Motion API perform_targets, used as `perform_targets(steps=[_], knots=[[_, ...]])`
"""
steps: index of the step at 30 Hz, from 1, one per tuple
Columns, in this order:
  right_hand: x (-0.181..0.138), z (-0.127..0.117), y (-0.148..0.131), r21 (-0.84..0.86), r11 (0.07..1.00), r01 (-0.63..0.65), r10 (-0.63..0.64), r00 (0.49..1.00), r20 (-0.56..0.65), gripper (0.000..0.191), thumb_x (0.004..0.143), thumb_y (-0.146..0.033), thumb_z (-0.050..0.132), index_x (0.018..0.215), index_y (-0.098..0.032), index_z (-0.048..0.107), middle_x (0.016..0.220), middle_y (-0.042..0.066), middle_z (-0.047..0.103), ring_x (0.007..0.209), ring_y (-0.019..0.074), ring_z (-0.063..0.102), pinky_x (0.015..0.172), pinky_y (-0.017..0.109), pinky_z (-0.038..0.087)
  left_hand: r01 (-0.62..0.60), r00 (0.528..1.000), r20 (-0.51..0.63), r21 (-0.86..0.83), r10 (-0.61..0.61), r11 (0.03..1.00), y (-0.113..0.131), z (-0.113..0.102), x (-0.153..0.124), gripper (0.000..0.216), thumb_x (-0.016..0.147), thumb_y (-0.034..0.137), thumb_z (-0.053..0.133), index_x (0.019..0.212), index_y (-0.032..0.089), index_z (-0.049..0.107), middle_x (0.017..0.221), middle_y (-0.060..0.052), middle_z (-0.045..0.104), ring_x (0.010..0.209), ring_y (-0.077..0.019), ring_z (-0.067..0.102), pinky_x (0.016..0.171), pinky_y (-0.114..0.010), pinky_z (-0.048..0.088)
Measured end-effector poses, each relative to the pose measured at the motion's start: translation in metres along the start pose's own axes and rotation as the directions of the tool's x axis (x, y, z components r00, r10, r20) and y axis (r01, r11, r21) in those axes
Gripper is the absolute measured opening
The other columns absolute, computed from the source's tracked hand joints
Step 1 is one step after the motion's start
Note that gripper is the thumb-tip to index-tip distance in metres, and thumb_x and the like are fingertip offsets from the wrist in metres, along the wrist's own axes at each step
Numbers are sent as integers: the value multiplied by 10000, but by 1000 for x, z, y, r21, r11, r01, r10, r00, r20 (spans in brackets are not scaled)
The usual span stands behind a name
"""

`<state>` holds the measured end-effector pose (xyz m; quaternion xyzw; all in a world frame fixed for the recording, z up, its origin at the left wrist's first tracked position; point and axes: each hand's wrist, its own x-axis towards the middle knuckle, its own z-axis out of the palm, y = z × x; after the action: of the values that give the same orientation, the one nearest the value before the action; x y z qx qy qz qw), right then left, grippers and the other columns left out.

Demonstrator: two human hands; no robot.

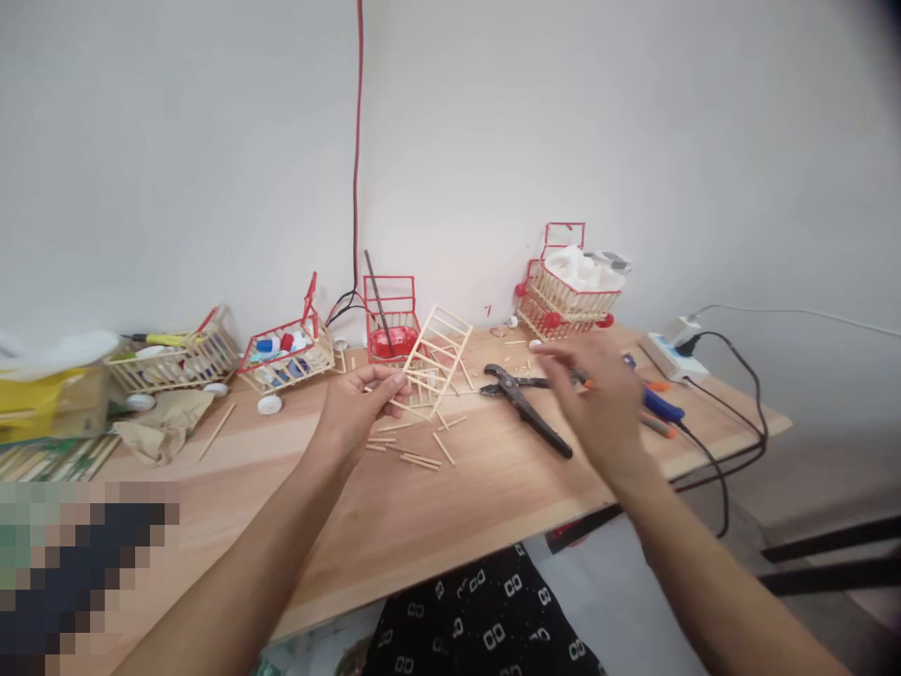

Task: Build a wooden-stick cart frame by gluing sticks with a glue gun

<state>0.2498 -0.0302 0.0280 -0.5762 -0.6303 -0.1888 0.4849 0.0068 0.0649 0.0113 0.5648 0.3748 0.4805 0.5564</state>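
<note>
My left hand (362, 406) pinches the lower edge of a pale wooden stick frame (440, 361), which it holds tilted above the wooden table (422, 507). My right hand (598, 399) hovers over the table to the right, smeared by motion, fingers stretched toward the left. It sits just above black pliers (525, 404) lying on the table. Several loose short sticks (415, 451) lie under and beside the frame.
Small stick-and-red-wire carts (285, 357) (570, 286) stand along the wall, with a red cup in a red frame (390, 329). A blue-handled tool (658, 404), a white power strip (672, 352) and black cables (725, 451) are at the right. Crumpled paper (165, 422) and stick bundles (49, 455) lie at the left.
</note>
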Motion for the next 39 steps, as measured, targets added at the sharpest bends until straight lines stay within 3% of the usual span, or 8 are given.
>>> perform_targets(steps=[4, 8, 22, 39], knots=[[4, 49, -44, 95, 985, 141, -153, 979, 136, 162, 920, -273, 530, 932, -236, 688, 825, 52, 602, 851, 216, 549, 761, 368, 408, 7, 1000, -16, 11, -6, 1000, -2, 0, 0, 328, 625, 408, 784, 741, 117, 686, 695, -49, 668, 626, -125, 584, 524, -213, 460], [4, 72, -55, 35, 984, 177, -180, 963, 202, 171, 922, -263, 525, 958, -222, 687, 853, 60, 598, 868, 223, 523, 760, 362, 360, 24, 999, -41, 2, -24, 1000, -2, 1, 0, 301, 638, 386, 777, 727, 115, 680, 678, -46, 670, 599, -117, 578, 536, -224, 480], [7, 86, -56, -98, 958, 270, -232, 928, 292, 133, 911, -294, 557, 882, -209, 654, 873, 60, 624, 843, 219, 515, 724, 341, 299, 12, 999, -37, 24, -12, 1000, -2, 4, -2, 281, 640, 382, 770, 698, 124, 677, 676, -47, 672, 600, -123, 580, 525, -230, 497], [6, 88, -58, -162, 958, 236, -183, 940, 287, 129, 913, -258, 547, 838, -188, 626, 895, 70, 612, 861, 228, 509, 747, 356, 289, 4, 999, -35, 33, -3, 999, -3, 5, -3, 237, 669, 343, 754, 700, 122, 676, 674, -36, 664, 601, -115, 580, 518, -220, 508]])
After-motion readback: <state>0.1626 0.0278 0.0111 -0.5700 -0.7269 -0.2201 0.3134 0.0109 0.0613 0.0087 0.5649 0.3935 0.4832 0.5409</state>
